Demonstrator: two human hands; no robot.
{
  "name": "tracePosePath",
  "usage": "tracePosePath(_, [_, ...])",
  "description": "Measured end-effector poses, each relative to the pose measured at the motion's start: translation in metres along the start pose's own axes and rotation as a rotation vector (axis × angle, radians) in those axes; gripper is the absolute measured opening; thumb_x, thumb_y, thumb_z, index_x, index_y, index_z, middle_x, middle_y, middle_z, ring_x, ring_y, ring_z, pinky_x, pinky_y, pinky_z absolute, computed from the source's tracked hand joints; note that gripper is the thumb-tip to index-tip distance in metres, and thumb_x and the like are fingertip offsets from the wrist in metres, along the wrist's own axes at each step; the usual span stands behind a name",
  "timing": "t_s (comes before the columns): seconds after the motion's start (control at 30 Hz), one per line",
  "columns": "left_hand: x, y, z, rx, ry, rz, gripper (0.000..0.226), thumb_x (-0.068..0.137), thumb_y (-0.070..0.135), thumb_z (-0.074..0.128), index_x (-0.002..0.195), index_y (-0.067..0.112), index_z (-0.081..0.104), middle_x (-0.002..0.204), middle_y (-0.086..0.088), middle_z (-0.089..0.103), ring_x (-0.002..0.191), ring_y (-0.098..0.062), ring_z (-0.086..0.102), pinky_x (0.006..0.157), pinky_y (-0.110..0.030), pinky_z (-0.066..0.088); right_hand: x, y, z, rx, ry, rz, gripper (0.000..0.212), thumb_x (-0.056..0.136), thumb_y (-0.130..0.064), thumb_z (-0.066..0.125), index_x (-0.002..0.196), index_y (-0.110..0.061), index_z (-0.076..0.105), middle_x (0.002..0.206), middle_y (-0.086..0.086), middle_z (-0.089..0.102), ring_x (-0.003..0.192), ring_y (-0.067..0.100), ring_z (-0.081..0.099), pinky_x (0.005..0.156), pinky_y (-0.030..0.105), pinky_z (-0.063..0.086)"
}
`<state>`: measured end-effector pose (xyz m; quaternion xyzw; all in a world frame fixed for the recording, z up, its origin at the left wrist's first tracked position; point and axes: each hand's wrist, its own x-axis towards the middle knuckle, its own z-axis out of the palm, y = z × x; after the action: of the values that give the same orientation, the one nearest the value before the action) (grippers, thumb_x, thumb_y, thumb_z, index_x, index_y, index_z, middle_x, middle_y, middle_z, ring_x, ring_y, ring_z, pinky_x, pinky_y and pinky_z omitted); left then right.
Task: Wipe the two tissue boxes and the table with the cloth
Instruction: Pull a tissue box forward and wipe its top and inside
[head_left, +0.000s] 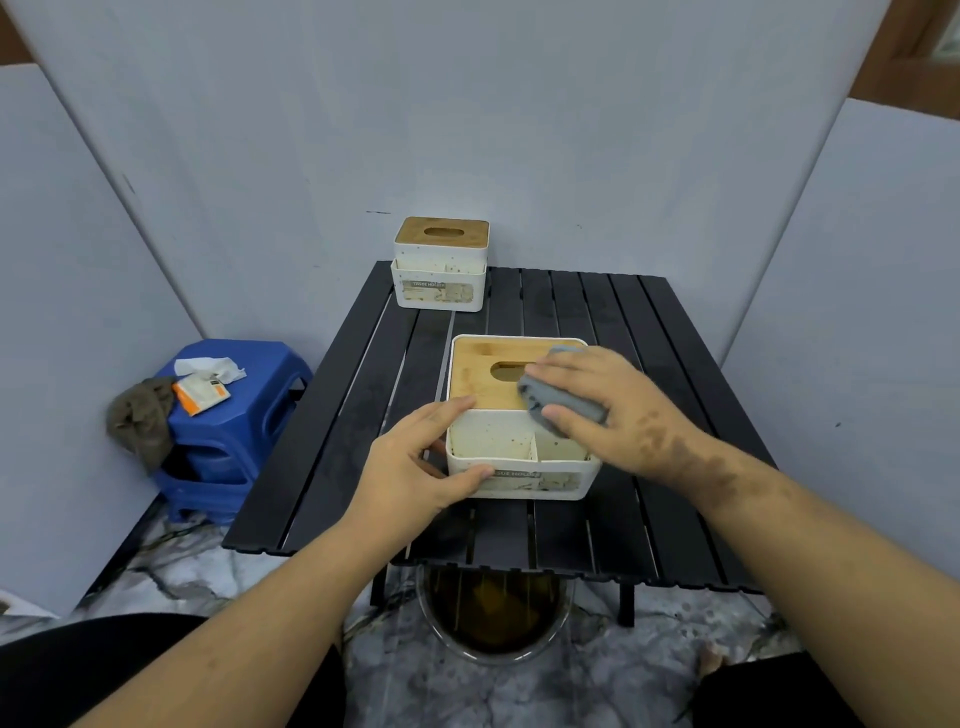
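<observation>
Left hand (415, 467), thumb and fingers curled round near-left corner of white tissue box w/ bamboo lid (519, 452) at centre of black slatted table (675, 332); right hand (613, 410) grips grey cloth (545, 397) on lid; 2nd matching box (440, 265) at far-left edge.

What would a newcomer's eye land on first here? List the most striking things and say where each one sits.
First, the near tissue box in the middle of the black slatted table, with the right hand pressing a grey cloth onto its wooden lid while the left hand holds its left side. Next, the second tissue box at the table's far left corner. Then the blue stool on the floor to the left, with a brown rag draped over it.
</observation>
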<state>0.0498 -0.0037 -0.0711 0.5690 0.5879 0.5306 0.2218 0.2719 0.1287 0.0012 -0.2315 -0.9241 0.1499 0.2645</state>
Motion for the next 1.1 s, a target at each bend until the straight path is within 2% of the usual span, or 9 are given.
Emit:
tracePosePath(0.1, [0.000,0.003,0.002,-0.006,-0.004,-0.007,0.074,0.075,0.012,0.092,0.134,0.043,0.060,0.125,0.033,0.060,0.098,-0.006,0.064,0.072,-0.026,0.063,0.004,0.006,-0.008,0.047,0.074,0.114,0.036,0.094,-0.028,0.060,0.130,-0.025,0.063,0.122,-0.014,0.062,0.115,0.005,0.049,0.108,0.034,0.038])
tracePosePath(0.17, [0.000,0.004,0.004,-0.007,0.002,0.004,0.074,0.075,0.012,0.092,0.134,0.043,0.060,0.126,0.031,0.060,0.098,-0.008,0.064,0.072,-0.028,0.063,0.006,-0.005,0.003,-0.027,0.051,0.095,0.042,0.093,-0.036,0.061,0.132,-0.023,0.061,0.128,-0.010,0.062,0.120,0.001,0.044,0.115,0.037,0.032])
tracePosePath(0.3, [0.001,0.003,0.002,0.003,0.000,0.015,0.073,0.075,0.016,0.093,0.138,0.036,0.062,0.128,0.024,0.063,0.100,-0.013,0.066,0.074,-0.033,0.064,0.010,-0.020,0.020,-0.077,-0.055,-0.049,0.049,0.092,-0.037,0.064,0.138,-0.024,0.056,0.138,-0.013,0.056,0.125,-0.007,0.034,0.116,0.015,0.008])
tracePosePath(0.5, [0.001,0.009,0.001,-0.002,-0.019,-0.033,0.074,0.076,0.013,0.092,0.132,0.047,0.059,0.126,0.035,0.059,0.097,-0.004,0.063,0.081,-0.032,0.063,0.007,0.008,-0.012,-0.014,-0.006,0.014,0.043,0.089,-0.037,0.059,0.131,-0.026,0.062,0.127,-0.024,0.055,0.114,-0.020,0.033,0.107,0.011,0.020])
tracePosePath(0.6, [0.000,0.012,0.003,-0.034,-0.012,-0.054,0.074,0.075,0.011,0.092,0.132,0.046,0.060,0.125,0.032,0.062,0.093,-0.006,0.063,0.079,-0.029,0.062,0.008,-0.004,-0.002,-0.038,-0.045,0.016,0.044,0.090,-0.037,0.062,0.133,-0.025,0.060,0.127,-0.023,0.054,0.114,-0.017,0.032,0.104,0.014,0.020])
tracePosePath(0.77, [0.000,0.013,0.001,-0.030,-0.006,-0.046,0.071,0.075,0.011,0.092,0.135,0.038,0.064,0.115,0.026,0.070,0.089,-0.011,0.066,0.076,-0.035,0.063,0.028,-0.036,0.036,-0.154,-0.078,-0.035,0.044,0.095,-0.037,0.058,0.137,-0.024,0.055,0.135,-0.012,0.060,0.122,0.012,0.050,0.113,0.022,0.019])
tracePosePath(0.87, [-0.001,0.015,0.000,-0.023,-0.016,-0.067,0.072,0.074,0.013,0.093,0.132,0.044,0.062,0.113,0.035,0.066,0.089,-0.004,0.065,0.078,-0.032,0.063,0.022,-0.021,0.011,-0.087,-0.150,-0.033,0.045,0.093,-0.038,0.062,0.137,-0.032,0.055,0.135,-0.019,0.057,0.126,0.007,0.045,0.111,0.023,0.025])
tracePosePath(0.93, [-0.001,0.015,0.000,-0.038,-0.023,-0.084,0.073,0.074,0.013,0.093,0.130,0.048,0.061,0.117,0.036,0.064,0.092,-0.011,0.066,0.079,-0.031,0.063,0.010,0.002,-0.013,-0.022,-0.187,-0.004,0.044,0.091,-0.038,0.065,0.134,-0.039,0.056,0.133,-0.026,0.056,0.128,0.004,0.043,0.111,0.029,0.033])
tracePosePath(1.1, [-0.001,0.015,-0.001,-0.083,-0.018,-0.087,0.073,0.076,0.008,0.091,0.130,0.046,0.061,0.121,0.020,0.067,0.094,-0.006,0.065,0.074,-0.019,0.060,0.007,0.012,-0.016,0.025,-0.133,0.073,0.041,0.090,-0.040,0.061,0.131,-0.037,0.060,0.130,-0.022,0.058,0.129,0.005,0.044,0.111,0.039,0.039])
